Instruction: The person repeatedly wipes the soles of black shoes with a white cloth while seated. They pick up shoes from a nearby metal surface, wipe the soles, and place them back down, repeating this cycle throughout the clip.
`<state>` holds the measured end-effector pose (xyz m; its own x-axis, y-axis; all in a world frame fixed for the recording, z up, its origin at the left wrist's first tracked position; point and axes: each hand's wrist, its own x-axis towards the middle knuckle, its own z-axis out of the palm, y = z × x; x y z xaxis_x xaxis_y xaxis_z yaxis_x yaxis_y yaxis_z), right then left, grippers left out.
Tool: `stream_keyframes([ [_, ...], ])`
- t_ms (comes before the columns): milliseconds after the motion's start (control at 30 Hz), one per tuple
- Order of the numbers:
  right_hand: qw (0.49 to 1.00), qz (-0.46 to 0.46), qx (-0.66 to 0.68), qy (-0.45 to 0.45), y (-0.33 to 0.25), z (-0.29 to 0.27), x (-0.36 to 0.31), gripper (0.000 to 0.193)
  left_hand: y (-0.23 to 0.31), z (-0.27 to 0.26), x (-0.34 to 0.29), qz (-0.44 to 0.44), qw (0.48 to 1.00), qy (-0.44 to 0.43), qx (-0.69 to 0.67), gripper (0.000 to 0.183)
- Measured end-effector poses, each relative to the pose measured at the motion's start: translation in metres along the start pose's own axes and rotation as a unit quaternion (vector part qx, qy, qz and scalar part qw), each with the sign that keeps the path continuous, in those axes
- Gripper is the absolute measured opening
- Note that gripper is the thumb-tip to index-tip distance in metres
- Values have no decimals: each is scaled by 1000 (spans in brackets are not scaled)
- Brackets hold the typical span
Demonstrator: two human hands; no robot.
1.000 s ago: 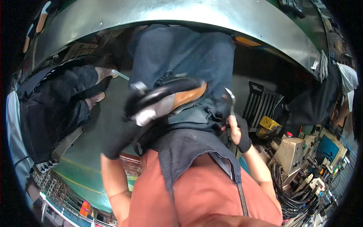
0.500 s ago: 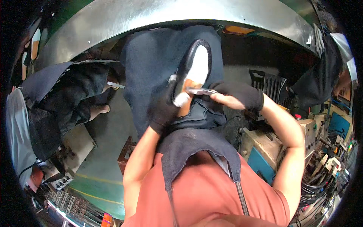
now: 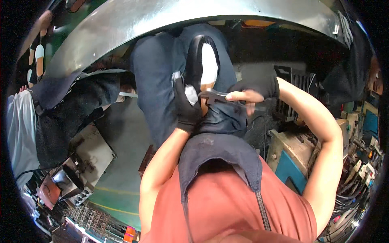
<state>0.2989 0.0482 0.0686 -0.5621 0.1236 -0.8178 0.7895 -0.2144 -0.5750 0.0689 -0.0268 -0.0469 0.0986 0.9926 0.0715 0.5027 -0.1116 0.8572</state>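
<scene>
A black shoe (image 3: pixel 209 65) lies bottom up across my lap, toe pointing away, with a white forepart and a tan strip toward the heel. My left hand (image 3: pixel 187 106), in a black glove with white wrapping on fingers, is closed round the shoe's left side near the heel. My right hand (image 3: pixel 257 91), in a black glove with bare fingertips, grips a slim metal hand tool (image 3: pixel 221 94). The tool's far end reaches over the tan part of the shoe; whether it touches is unclear. Its exact kind cannot be made out.
A curved metal bench (image 3: pixel 121 28) runs beyond my knees. At left sits another person (image 3: pixel 77 107) in dark clothing, a hand holding a pale item. A box-like machine (image 3: pixel 289 158) stands by my right arm, with a black slatted crate (image 3: pixel 293 87) beyond it. More shoes (image 3: pixel 39 60) hang at far left.
The shoe has shifted left and away and tilted, showing more of its black left side. My right hand has moved a little right with the tool, while my left hand has shifted right.
</scene>
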Motion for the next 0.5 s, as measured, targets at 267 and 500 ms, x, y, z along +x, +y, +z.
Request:
stream_keyframes([
  [267,799,-138,-481,333,-78,76,-15,29,-22,4,10,-352,881,-66,-309,53],
  [500,943,-184,-136,240,18,47,23,38,9,-39,47,-334,868,-140,-339,39],
])
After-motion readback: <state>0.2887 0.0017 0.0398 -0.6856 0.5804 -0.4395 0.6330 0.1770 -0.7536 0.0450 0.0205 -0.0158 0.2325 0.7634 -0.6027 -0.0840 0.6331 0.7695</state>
